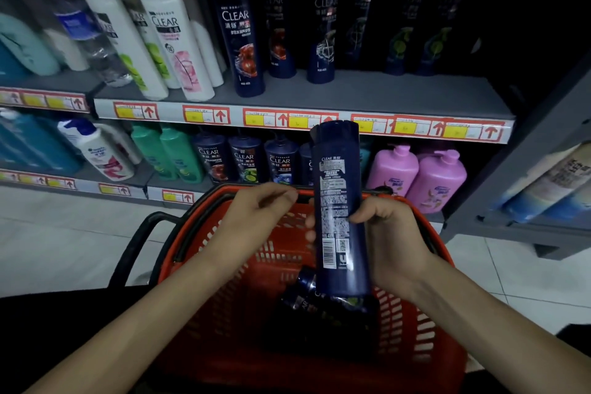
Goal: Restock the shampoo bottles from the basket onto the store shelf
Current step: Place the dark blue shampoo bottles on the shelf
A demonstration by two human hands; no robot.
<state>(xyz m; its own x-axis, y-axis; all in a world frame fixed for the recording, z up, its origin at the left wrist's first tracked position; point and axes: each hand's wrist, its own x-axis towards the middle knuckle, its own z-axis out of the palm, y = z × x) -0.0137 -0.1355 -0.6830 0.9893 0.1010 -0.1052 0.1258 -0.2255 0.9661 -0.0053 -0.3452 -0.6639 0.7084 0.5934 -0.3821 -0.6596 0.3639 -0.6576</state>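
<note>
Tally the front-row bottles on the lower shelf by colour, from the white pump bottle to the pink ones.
White pump bottle: 1
Green bottles: 2
Dark blue bottles: 4, the last partly hidden behind the held bottle
Pink bottles: 2
Total: 9
A teal sliver beside the held bottle is too hidden to count.

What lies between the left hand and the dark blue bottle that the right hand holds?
Nothing. In the head view, the left hand and the bottle are separated by a narrow bare gap. Only the far mesh wall of the red basket shows behind it.
</note>
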